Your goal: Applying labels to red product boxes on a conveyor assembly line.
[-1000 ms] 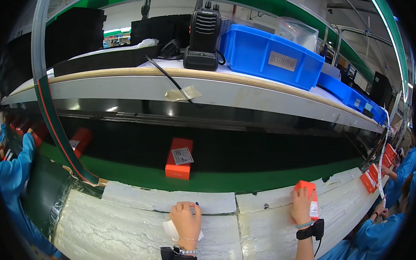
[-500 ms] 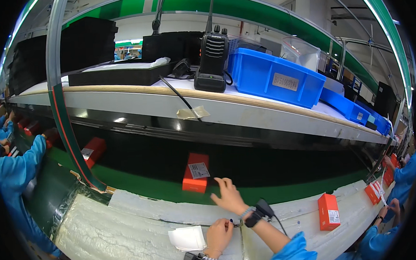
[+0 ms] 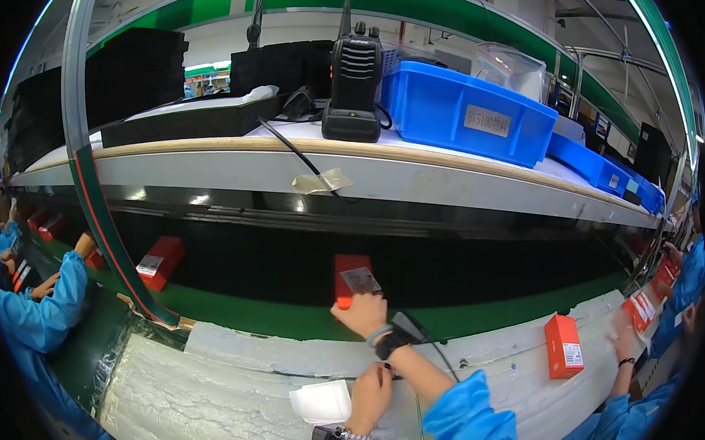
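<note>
My right hand [image 3: 364, 314] reaches over the green conveyor belt [image 3: 285, 301], its thumb and fingers round the near end of a red box [image 3: 352, 273] with a white label on top. A dark strap with a black device and cable is at that wrist. My left hand [image 3: 370, 398] rests below it on the padded worktop [image 3: 218, 391], fingers curled together; anything inside them is hidden. Beside it lies a small stack of white paper sheets [image 3: 319, 402]. Another red box [image 3: 563, 346] stands on the worktop to the right.
More red boxes ride the belt, one [image 3: 161, 263] near a metal post [image 3: 93, 215]. Co-workers in blue sleeves [image 3: 46, 312] work at left and right. A shelf above holds a walkie-talkie [image 3: 353, 86], a blue bin [image 3: 474, 112] and black foam trays [image 3: 183, 121].
My right hand has moved forward and left onto the red box and taken hold of it. The left hand stays by the paper. A co-worker's hand at right has reached toward the worktop.
</note>
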Available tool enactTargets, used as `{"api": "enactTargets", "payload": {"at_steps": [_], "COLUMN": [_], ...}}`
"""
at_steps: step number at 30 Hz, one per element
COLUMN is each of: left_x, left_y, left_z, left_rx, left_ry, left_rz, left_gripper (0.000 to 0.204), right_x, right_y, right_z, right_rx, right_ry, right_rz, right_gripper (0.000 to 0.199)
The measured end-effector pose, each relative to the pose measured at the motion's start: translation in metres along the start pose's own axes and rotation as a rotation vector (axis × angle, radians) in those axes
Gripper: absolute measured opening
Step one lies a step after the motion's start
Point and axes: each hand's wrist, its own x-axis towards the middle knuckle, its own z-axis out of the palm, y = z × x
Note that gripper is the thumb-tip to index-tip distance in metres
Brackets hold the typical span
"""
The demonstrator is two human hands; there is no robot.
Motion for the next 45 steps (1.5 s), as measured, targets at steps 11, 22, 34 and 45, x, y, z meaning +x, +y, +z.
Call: {"api": "enactTargets", "payload": {"at_steps": [11,22,34,45], "left_x": [0.009,0.002,0.002,0.002], "left_y": [0.007,0.015,0.014,0.027], "left_z": [-0.006,-0.015,-0.023,-0.026], "left_rx": [-0.458,-0.036,-0.196,-0.686], "left_ry": [0.272,0.034,-0.085,-0.007], "left_rz": [-0.176,-0.045,0.020,0.028], "left_gripper": [0.028,0.026,0.014,0.014], "right_x": [-0.169,-0.252,-0.183,-0.161], "right_y": [0.077,0.070,0.106,0.062], "right_z": [-0.092,-0.120,-0.106,-0.099], "right_rx": [0.168,-0.081,0.365,0.876], "right_ry": [0.131,-0.125,-0.276,-0.125], "right_rz": [-0.167,-0.197,-0.413,-0.427], "right_gripper": [0.072,0.067,0.050,0.050]}}
